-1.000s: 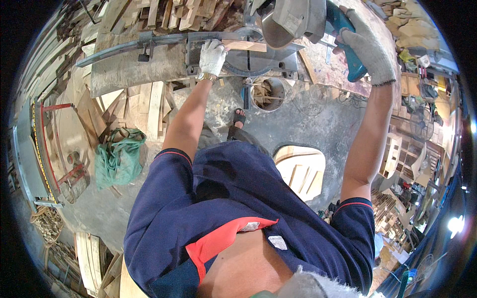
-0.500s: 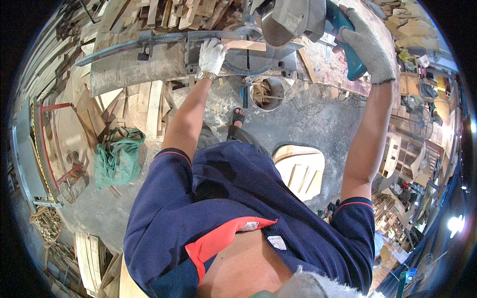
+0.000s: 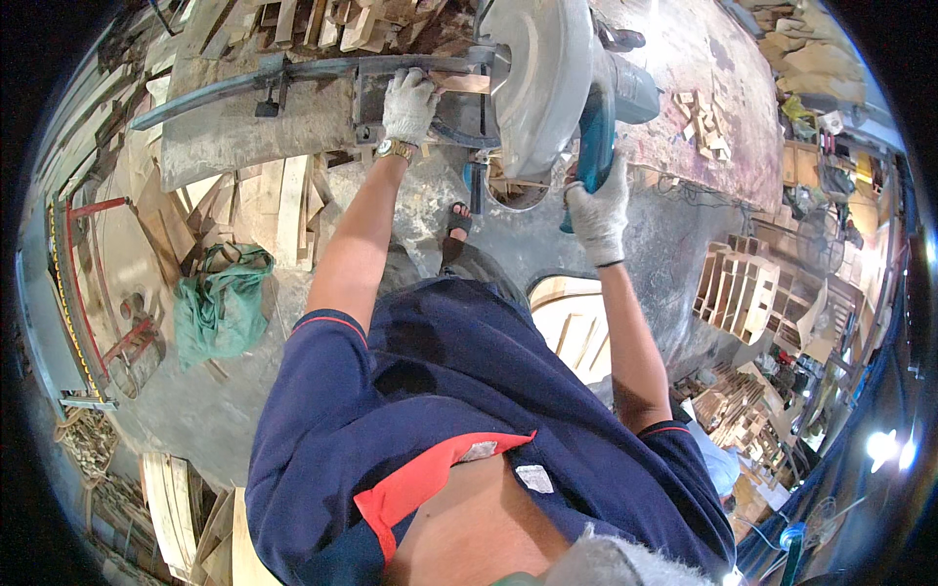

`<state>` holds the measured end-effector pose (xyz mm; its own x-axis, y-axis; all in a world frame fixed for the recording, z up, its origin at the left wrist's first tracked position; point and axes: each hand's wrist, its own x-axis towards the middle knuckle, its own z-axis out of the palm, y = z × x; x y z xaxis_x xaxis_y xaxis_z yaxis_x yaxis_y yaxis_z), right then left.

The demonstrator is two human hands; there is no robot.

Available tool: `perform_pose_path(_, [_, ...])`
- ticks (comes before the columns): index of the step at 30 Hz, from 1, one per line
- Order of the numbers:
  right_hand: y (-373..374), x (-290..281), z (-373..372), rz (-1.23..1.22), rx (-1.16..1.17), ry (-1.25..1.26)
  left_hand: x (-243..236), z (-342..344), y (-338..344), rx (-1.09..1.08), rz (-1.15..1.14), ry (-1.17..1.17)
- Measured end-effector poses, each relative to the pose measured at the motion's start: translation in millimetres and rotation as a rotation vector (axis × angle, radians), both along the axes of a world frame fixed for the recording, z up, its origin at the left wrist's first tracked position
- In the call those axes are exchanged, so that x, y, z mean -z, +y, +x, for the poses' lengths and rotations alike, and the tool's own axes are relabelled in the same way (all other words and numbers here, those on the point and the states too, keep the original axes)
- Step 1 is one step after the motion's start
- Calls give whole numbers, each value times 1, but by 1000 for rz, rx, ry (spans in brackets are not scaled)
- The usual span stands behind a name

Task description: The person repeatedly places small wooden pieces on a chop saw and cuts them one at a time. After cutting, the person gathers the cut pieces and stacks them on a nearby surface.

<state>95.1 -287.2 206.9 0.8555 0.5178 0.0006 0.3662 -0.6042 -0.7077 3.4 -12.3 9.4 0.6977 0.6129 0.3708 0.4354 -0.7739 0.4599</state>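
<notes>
My gloved left hand [image 3: 408, 104] presses on a short wood strip [image 3: 457, 83] against the metal fence [image 3: 318, 72] of a mitre saw, its fingers curled over the strip's left end. My gloved right hand [image 3: 596, 210] is wrapped round the teal handle [image 3: 596, 137] of the saw. The grey saw head and blade guard [image 3: 532, 83] now hang low over the saw base, hiding the right end of the strip and much of the turntable.
Offcuts lie behind the fence [image 3: 357, 24] and in a small pile [image 3: 703, 122] on the worktop at right. A round bin [image 3: 518, 195] sits below the saw. Green cloth [image 3: 220, 308], boards [image 3: 293, 210], a red metal frame [image 3: 98, 207] and wooden crates [image 3: 738, 288] surround me.
My right hand has pulled the saw head down and toward me, moving lower and left; the blade guard now covers the turntable. My left hand stays on the strip, shifted slightly left in view.
</notes>
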Motion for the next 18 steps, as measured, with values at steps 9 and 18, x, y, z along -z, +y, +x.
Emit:
perform_pose_path(9, [-21, 66, -3, 57, -48, -118, 2, -1, 1, 10, -50, 22])
perform_pose_path(18, [-1, 38, -18, 35, 50, 80, 1, -1, 4, -6, -35, 39])
